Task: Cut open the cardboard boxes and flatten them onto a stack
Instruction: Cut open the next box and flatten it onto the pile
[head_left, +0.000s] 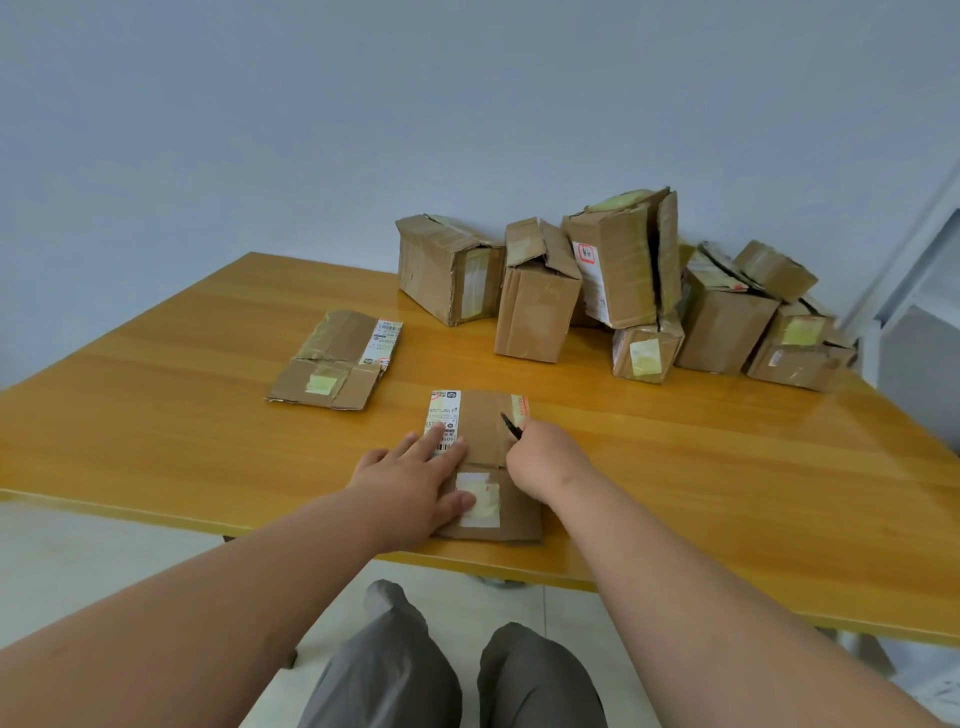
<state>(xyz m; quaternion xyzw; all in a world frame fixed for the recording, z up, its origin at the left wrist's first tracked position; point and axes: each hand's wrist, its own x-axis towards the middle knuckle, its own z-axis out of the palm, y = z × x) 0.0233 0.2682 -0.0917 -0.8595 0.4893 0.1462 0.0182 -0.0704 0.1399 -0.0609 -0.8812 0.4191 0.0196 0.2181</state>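
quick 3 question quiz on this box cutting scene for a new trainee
1. True or false: the left hand lies flat on the flattened box near the table's front edge.
2. What does the right hand grip? A) scissors B) a dark-tipped cutter C) tape roll
3. Where is the other flattened box: left or right of the one under the hands?

Key: 1 true; 2 B; 3 left. The uncut boxes are piled at the far right.
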